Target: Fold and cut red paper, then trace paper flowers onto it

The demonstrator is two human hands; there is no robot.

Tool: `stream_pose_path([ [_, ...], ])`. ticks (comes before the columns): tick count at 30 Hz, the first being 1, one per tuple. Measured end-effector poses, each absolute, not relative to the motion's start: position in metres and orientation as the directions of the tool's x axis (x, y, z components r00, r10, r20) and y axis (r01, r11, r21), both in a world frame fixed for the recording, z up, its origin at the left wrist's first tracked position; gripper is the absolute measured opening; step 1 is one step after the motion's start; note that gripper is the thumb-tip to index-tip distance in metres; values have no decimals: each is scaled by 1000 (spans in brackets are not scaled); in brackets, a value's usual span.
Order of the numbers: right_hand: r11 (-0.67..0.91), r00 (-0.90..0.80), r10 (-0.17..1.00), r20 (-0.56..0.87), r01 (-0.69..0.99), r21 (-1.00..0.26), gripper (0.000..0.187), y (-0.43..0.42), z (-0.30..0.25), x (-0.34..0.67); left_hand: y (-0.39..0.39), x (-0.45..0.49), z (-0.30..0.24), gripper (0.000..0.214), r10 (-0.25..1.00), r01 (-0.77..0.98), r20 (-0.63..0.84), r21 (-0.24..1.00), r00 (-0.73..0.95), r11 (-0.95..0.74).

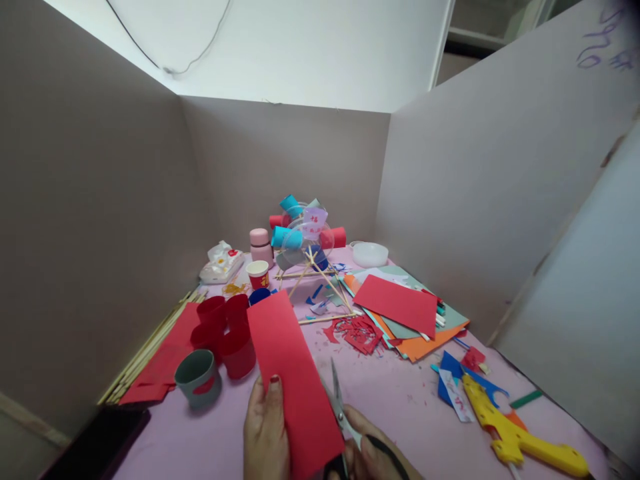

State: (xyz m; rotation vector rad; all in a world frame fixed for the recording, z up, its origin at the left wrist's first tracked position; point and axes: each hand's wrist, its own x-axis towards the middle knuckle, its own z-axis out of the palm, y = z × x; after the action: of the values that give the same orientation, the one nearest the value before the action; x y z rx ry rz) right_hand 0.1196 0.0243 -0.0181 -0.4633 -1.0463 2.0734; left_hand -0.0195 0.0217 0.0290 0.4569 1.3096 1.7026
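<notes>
My left hand (269, 427) grips a red strip of paper (295, 380) near its lower left edge, thumb on top. In my right hand (367, 445) is a pair of scissors (340, 411), its fingers in the black handles. The blades stand parted at the strip's right edge, one of them partly hidden behind the paper. Left of the strip stand several red paper cups (237, 350) and a grey-green cup (199, 379) with a red patch. Behind it rises a stick-framed wheel model (307, 243) with blue and red paper tubes.
Stacked coloured paper (400, 303) and red scraps (357, 333) lie right of centre. A yellow glue gun (520, 437) rests at the front right. Wooden sticks (150, 347) and a dark flat object (97, 443) line the left. Grey partitions (285, 153) enclose the table.
</notes>
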Motion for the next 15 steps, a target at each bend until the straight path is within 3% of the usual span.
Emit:
stream_pose_path([
  [3, -341, -786, 617, 30, -302, -890, 72, 32, -4, 138, 30, -32, 35, 40, 826, -410, -190, 910, -530, -53],
  [5, -271, -833, 552, -41, -133, -953, 71, 37, 9, 155, 32, -42, 41, 37, 839, -405, -195, 914, -508, -33],
  [6, -215, -814, 573, -96, -37, -976, 66, 39, 15, 165, 31, -47, 44, 35, 864, -396, -204, 918, -460, 6],
  [8, -34, -651, 744, -146, 182, -983, 57, 39, 22, 184, 24, -55, 50, 32, 935, -336, -221, 934, -276, 122],
  [11, 224, -480, 874, -78, 539, -812, 41, 31, 21, 214, 9, -64, 52, 23, 969, -118, -244, 962, 33, 246],
  [15, 362, -482, 873, -73, 741, -565, 49, 12, 11, 245, 0, -75, 47, 16, 967, 341, -173, 935, 186, 101],
])
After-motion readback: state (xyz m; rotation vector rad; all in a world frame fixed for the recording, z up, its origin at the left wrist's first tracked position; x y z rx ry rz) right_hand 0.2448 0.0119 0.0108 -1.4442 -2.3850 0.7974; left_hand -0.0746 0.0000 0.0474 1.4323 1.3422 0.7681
